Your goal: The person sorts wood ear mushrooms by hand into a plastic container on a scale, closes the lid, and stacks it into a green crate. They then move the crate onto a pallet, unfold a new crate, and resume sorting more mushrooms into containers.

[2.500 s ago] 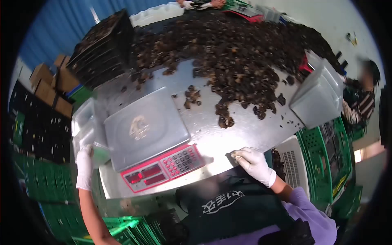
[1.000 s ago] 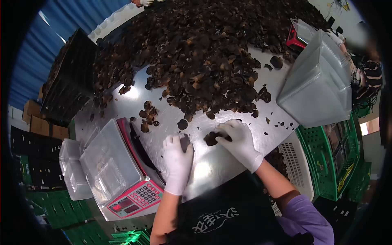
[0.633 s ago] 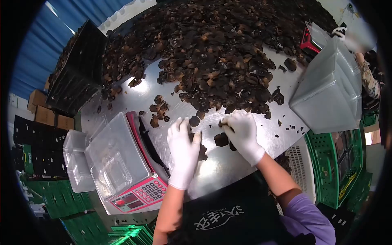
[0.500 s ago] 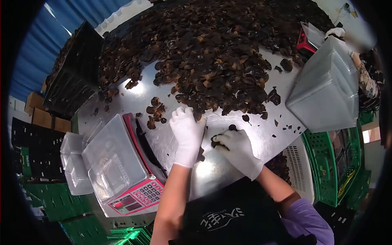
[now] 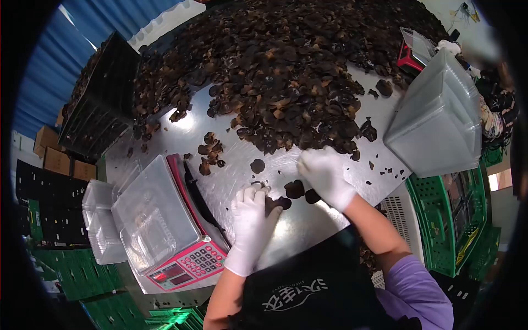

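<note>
Dark brown pieces that look like wood ear mushrooms [image 5: 286, 82] are heaped over the metal table. My left hand [image 5: 253, 220], in a white glove, is closed with a wood ear mushroom [image 5: 276, 204] between thumb and fingers, low over the bare metal. At the near edge of the heap, my white-gloved right hand [image 5: 325, 175] has its fingers curled; what they hold, if anything, is hidden. Between the hands lie two loose pieces, a round one [image 5: 294, 189] and another [image 5: 312, 196] by my right wrist. A further single piece [image 5: 257, 165] rests above my left hand.
A red-and-white scale [image 5: 187, 267] bearing a clear plastic tub [image 5: 157, 214] stands at left. Stacked clear tubs [image 5: 437, 121] are at right, beside another person's gloved hand [image 5: 450, 47]. A green crate [image 5: 429, 220] sits below them; a black crate [image 5: 102, 99] stands far left.
My left hand has moved down toward me, away from the heap. My right hand has moved up to the heap's edge. Loose pieces now show on the metal between and above the hands.
</note>
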`<control>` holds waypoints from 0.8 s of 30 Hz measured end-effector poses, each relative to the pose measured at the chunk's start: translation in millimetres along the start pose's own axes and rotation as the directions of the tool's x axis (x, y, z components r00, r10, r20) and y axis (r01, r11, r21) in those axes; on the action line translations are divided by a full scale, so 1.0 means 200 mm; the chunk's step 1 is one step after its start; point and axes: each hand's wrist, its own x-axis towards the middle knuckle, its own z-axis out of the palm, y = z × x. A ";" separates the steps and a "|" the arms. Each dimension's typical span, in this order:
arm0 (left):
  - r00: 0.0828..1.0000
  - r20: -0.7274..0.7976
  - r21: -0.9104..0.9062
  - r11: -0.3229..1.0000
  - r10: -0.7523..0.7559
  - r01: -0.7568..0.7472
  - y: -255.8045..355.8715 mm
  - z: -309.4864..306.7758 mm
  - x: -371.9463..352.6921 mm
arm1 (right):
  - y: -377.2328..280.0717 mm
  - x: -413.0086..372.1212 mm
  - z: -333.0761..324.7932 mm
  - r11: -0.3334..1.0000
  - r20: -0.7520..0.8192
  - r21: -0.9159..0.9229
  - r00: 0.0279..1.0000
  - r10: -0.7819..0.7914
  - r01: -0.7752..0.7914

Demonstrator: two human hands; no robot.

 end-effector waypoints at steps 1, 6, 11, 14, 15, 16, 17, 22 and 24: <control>1.000 0.001 -0.003 1.000 -0.004 0.004 -0.01 -0.02 -0.01 | 0.02 -0.09 -0.17 0.968 -0.064 0.248 0.997 0.042 -0.025; 0.979 -0.100 -0.018 0.984 -0.180 0.179 -0.15 -0.03 0.03 | 0.28 -0.74 -0.71 0.903 0.250 -0.124 0.868 0.430 -0.412; 0.993 0.022 0.195 0.975 -0.114 0.108 -0.19 0.12 0.33 | 0.39 -1.13 -0.72 0.700 0.088 -0.373 0.728 0.680 -0.609; 0.998 0.039 0.308 0.951 -0.045 0.031 -0.26 0.27 0.42 | 0.10 -0.83 -0.68 0.886 -0.092 0.016 0.882 0.463 -0.463; 0.998 0.045 0.305 0.952 -0.043 0.028 -0.23 0.25 0.40 | 0.07 -0.79 -0.60 0.891 -0.123 0.080 0.883 0.454 -0.447; 0.999 -0.020 0.308 0.951 -0.027 0.032 -0.19 0.20 0.39 | 0.03 -0.71 -0.55 0.901 -0.125 0.154 0.897 0.424 -0.405; 0.996 -0.084 0.313 0.949 -0.011 0.037 -0.15 0.14 0.37 | 0.00 -0.63 -0.51 0.924 -0.126 0.168 0.922 0.367 -0.345; 0.996 -0.091 0.098 0.995 0.003 0.006 -0.07 -0.03 0.07 | -0.04 -0.28 -0.22 0.881 0.080 0.316 0.935 0.345 -0.352; 0.996 -0.033 0.003 0.997 -0.081 0.082 -0.07 -0.06 -0.05 | -0.01 -0.24 -0.02 0.921 0.000 0.281 0.960 0.280 -0.269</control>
